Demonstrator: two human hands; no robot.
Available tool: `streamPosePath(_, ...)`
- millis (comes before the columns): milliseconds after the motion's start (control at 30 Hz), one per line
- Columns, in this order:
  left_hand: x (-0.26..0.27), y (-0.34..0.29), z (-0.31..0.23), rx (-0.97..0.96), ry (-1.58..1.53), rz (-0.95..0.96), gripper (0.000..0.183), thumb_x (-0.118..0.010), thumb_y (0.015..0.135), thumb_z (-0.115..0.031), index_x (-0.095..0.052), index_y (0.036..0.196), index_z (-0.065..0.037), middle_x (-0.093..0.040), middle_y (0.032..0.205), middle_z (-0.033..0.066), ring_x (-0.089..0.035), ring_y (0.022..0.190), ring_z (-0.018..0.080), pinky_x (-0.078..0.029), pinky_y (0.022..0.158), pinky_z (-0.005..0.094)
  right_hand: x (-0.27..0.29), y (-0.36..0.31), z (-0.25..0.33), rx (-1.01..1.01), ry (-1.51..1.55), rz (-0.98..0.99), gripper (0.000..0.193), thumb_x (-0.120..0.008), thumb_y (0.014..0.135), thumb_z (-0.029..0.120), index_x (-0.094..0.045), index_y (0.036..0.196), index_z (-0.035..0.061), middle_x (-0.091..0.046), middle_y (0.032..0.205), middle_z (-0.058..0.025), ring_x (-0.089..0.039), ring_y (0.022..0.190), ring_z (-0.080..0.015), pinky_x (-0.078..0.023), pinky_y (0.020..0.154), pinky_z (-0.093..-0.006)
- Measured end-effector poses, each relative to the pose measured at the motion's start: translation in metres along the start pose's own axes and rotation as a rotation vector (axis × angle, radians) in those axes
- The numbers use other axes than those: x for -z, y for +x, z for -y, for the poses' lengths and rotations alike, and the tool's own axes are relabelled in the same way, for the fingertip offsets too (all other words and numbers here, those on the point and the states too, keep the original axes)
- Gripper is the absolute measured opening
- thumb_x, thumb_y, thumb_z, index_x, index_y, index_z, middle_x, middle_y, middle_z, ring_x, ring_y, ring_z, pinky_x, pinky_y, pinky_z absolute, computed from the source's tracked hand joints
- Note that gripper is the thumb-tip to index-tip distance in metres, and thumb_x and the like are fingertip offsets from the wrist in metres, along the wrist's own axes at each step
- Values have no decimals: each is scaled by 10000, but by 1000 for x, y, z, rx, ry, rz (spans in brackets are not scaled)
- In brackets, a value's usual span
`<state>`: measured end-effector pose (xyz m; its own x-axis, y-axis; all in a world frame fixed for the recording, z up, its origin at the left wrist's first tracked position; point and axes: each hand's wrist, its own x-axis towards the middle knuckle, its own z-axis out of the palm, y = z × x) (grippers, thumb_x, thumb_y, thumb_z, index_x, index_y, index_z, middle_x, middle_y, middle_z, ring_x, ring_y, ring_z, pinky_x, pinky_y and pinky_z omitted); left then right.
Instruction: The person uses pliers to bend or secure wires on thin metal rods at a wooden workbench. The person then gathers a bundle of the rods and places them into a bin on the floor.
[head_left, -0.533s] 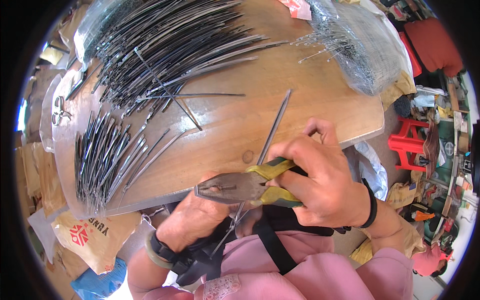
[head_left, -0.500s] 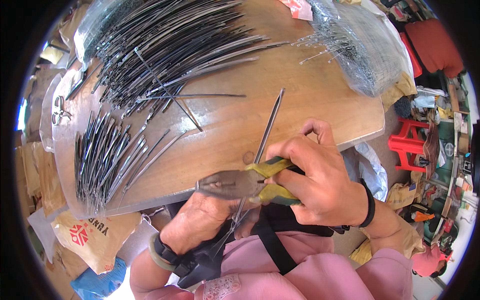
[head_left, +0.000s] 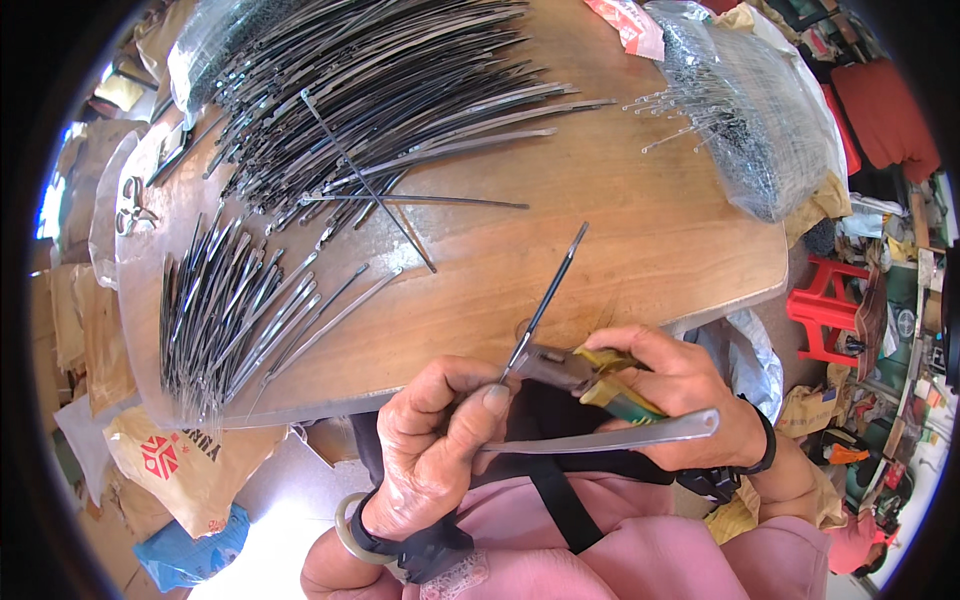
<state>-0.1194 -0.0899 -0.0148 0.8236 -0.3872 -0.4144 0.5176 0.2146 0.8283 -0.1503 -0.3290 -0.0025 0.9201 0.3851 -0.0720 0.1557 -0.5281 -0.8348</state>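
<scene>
My left hand (head_left: 435, 430) pinches metal strips between thumb and fingers in front of the table edge. From its fingertips a narrow dark strip (head_left: 552, 290) slants up and to the right. A wider grey strip (head_left: 620, 434), with a small hole at its rounded end, sticks out rightward below. Whether the two are joined is hidden in the fingers. Wrapped around yellow-and-green handles, my right hand (head_left: 690, 385) holds pliers (head_left: 560, 368). The plier jaws meet the dark strip just beside my left fingertips; blur hides whether they grip it.
A large heap of dark metal strips (head_left: 370, 110) covers the far left of the wooden table (head_left: 600, 270). A smaller bundle (head_left: 215, 310) lies nearer, beside scissors (head_left: 133, 207). Plastic-wrapped thin metal pieces (head_left: 755, 130) lie at far right. A red stool (head_left: 825, 305) stands beyond the table.
My left hand has turned and come up, its thumb now on the strips. The pliers have swung from over that hand to its right, and the holed strip now points rightward.
</scene>
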Motion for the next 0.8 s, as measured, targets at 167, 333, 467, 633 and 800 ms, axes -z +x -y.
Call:
streamPosePath(167, 1, 2, 2, -36, 231, -41, 83, -565, 969, -43, -617, 973, 22, -552, 652, 13, -433, 508, 47, -325, 458, 206, -5, 0, 4, 48, -160, 96, 362, -763, 760, 156, -627, 1016, -60, -576, 1105, -195, -620, 958, -355, -536, 792, -394)
streamPosePath(333, 9, -5, 9, -51, 193, -119, 120, -573, 943, -95, -576, 918, 22, -528, 598, 46, -402, 424, 75, -275, 388, 215, -14, 10, 4, 211, -267, 84, 343, -741, 732, 157, -595, 955, -59, -557, 983, -180, -620, 881, -315, -532, 695, -360)
streamPosePath(467, 9, 0, -8, -57, 159, -129, 111, -576, 945, -105, -555, 923, 1, -511, 594, 44, -383, 410, 81, -271, 378, 214, -11, 23, 2, 202, -215, 83, 345, -749, 727, 150, -602, 957, -59, -551, 976, -171, -611, 883, -314, -529, 707, -363)
streamPosePath(633, 15, -9, -13, -90, 168, -164, 129, -601, 941, -120, -549, 933, -2, -503, 596, 48, -377, 409, 87, -281, 381, 220, -10, 30, 8, 313, -210, 7, 334, -754, 732, 168, -596, 925, -53, -548, 974, -177, -608, 883, -315, -525, 708, -372)
streamPosePath(800, 23, -14, -3, -81, 125, -174, 122, -607, 939, -109, -544, 924, -6, -502, 595, 43, -387, 420, 88, -288, 390, 222, -19, 25, 18, 200, -287, 158, 345, -741, 758, 185, -612, 956, -67, -565, 1066, -210, -614, 924, -324, -532, 739, -376)
